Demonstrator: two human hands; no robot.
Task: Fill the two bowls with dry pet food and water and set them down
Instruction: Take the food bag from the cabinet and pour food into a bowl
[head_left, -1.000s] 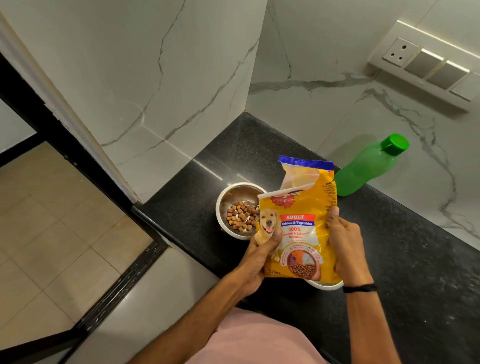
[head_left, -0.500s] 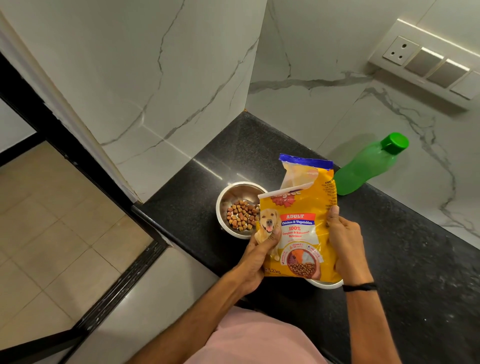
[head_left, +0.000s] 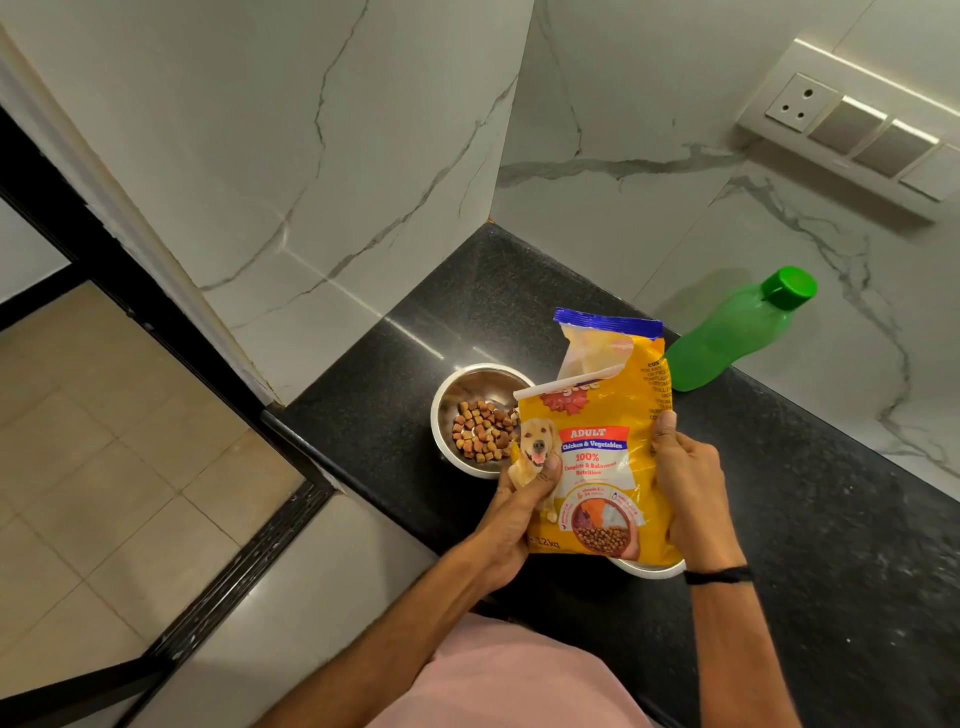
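Note:
A yellow pet food bag (head_left: 597, 447) stands upright over the black counter (head_left: 810, 519), its torn top open. My left hand (head_left: 514, 514) grips its lower left edge, thumb on the front. My right hand (head_left: 685, 478) holds its right side. Just left of the bag sits a steel bowl (head_left: 457, 395) with brown kibble (head_left: 480, 431) in it. A second steel bowl (head_left: 649, 567) shows only as a rim under the bag's bottom; its inside is hidden. A green water bottle (head_left: 727, 338) with its cap on stands behind the bag.
White marble walls close the counter's back corner. A socket and switch panel (head_left: 857, 130) hangs on the right wall. The counter's front edge drops to a tiled floor (head_left: 104, 441) on the left, past a black door frame.
The bag has barely shifted between frames. Both hands keep their hold on it, and the bowls and bottle stay in place.

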